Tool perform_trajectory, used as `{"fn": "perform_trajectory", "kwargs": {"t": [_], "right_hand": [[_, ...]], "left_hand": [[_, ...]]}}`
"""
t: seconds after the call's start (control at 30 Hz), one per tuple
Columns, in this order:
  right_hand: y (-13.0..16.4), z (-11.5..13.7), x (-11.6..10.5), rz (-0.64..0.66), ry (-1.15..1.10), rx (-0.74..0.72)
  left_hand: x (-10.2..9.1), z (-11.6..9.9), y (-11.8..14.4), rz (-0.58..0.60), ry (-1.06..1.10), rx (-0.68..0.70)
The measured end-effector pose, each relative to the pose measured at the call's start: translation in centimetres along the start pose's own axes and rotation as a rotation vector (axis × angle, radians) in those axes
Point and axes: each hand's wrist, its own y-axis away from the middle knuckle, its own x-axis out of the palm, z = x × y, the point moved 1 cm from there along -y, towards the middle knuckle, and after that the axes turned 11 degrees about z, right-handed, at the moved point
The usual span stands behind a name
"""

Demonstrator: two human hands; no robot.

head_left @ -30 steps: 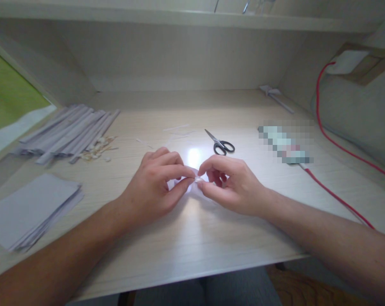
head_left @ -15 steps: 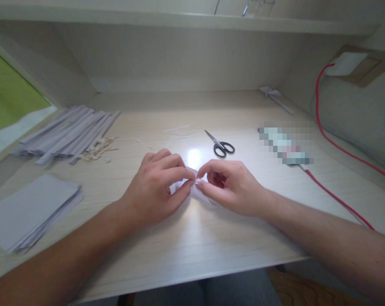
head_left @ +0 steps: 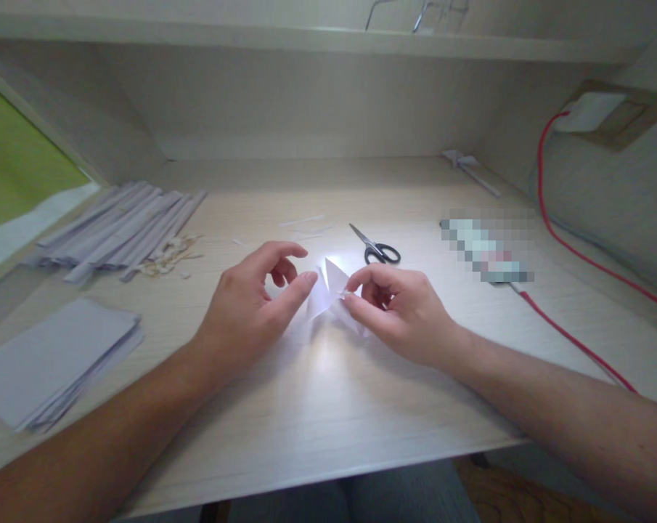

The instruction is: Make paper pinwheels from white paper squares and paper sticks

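Note:
A folded white paper (head_left: 324, 292) with pointed flaps stands at the middle of the desk, between my hands. My right hand (head_left: 401, 309) pinches it near its centre with thumb and index finger. Beside its left flap, my left hand (head_left: 255, 294) has thumb and index finger apart, with nothing between them; the thumb tip is close to the paper, and I cannot tell whether it touches. Behind my right hand lies a pair of scissors (head_left: 380, 250) with black handles, its blades pointing away to the left.
Rolled paper tubes (head_left: 115, 225) lie at the left, near a small pile of pale scraps (head_left: 170, 258). A stack of paper sheets (head_left: 61, 356) sits at front left. On the right, a pixelated phone-like item (head_left: 483, 250) joins a red cable (head_left: 578, 338). A paper pinwheel-like piece (head_left: 472, 171) lies behind.
My left hand has let go of the paper's centre and drawn back to the left, its fingers parting. The paper's flaps now show more. My right hand keeps its pinch.

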Motion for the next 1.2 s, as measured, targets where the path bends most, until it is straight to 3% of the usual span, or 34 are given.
{"fn": "perform_trajectory", "kwargs": {"t": [0.23,0.43,0.6,1.2], "right_hand": [[0.3,0.4,0.0,0.029,0.04,-0.053],[0.2,0.4,0.1,-0.014,0.009,0.008],[0.1,0.4,0.1,0.007,-0.019,0.023],[0.3,0.2,0.1,0.073,-0.01,0.003]], "left_hand": [[0.4,0.1,-0.8,0.122,0.08,-0.063],[0.4,0.0,-0.2,0.055,0.001,0.103],[0.7,-0.1,0.3,0.093,-0.041,0.225],[1.1,-0.8,0.3,0.219,0.055,0.126]]}}
